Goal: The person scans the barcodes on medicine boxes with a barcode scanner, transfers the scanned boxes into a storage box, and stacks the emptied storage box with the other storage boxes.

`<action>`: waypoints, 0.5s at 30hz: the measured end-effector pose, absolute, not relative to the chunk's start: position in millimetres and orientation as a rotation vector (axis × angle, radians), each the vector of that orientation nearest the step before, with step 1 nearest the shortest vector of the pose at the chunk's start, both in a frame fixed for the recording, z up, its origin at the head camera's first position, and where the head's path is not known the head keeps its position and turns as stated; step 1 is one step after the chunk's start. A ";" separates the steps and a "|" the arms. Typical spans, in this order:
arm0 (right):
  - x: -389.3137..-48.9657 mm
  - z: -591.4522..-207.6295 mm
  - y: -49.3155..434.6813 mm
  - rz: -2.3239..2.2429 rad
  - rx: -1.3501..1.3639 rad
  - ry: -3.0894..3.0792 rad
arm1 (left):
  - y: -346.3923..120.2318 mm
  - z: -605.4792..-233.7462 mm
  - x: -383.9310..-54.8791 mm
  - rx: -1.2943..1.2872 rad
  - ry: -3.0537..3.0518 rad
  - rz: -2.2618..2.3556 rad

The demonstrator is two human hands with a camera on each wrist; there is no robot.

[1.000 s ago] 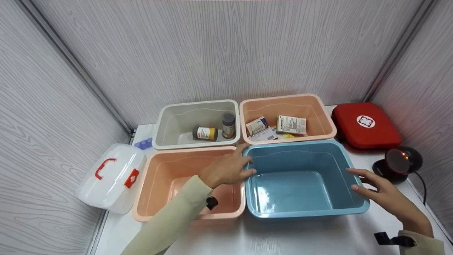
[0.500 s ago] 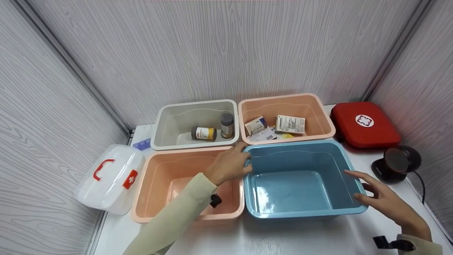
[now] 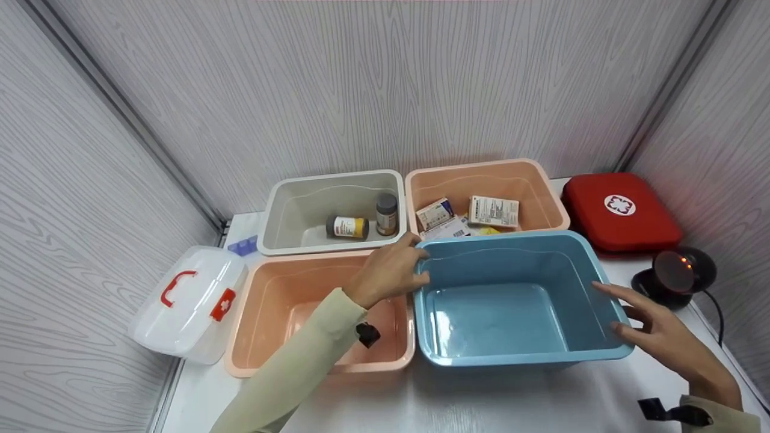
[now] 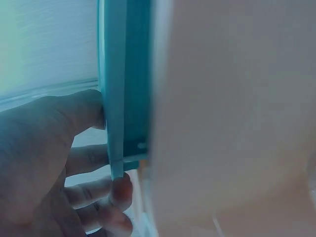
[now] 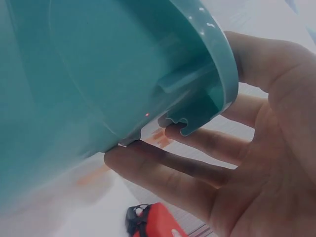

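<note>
In the head view both hands hold a blue plastic bin [image 3: 499, 319] with nothing in it, at the front right. My left hand [image 3: 388, 270] grips its left rim near the back corner; in the left wrist view the thumb [image 4: 81, 111] presses against the rim and the fingers curl at its end. The right hand [image 3: 656, 325] holds the right rim. Seen from the right wrist, its fingers [image 5: 168, 182] reach under the rim with the thumb against the outside. The bin's back edge overlaps the front rim of the back pink bin [image 3: 481, 174].
Left of the blue bin sits another pink bin [image 3: 264, 313]. Behind it, a grey bin [image 3: 301, 210] holds two pill bottles. Several medicine boxes lie in the back pink bin. A clear first-aid box [image 3: 186, 300], a red case [image 3: 619, 216] and a black device [image 3: 680, 276] flank the bins.
The blue bin has risen slightly, its back edge now covering part of the back pink bin's rim. Both hands have moved with it, and the right hand's grip has come closer round the rim.
</note>
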State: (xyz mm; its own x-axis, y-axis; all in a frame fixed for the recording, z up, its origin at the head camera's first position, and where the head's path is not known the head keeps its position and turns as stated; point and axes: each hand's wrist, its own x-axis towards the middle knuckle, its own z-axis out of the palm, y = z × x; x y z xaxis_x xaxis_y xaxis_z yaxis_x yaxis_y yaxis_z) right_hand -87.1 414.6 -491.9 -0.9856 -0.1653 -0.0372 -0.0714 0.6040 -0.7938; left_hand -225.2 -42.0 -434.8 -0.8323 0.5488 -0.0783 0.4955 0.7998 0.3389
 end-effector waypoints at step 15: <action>-85.5 -448.8 414.9 -1.199 -0.259 3.089 | -41.0 -392.5 -221.1 0.767 2.762 0.821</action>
State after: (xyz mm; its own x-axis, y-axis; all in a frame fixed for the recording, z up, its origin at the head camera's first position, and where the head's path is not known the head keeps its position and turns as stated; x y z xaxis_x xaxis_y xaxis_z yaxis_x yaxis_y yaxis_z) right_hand -85.5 414.9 -448.8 -0.9714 -0.0786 0.2240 -0.2092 0.7296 -0.6511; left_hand -221.1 -41.0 -392.5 -0.8559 0.5170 -0.0068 0.4295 0.7182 0.5475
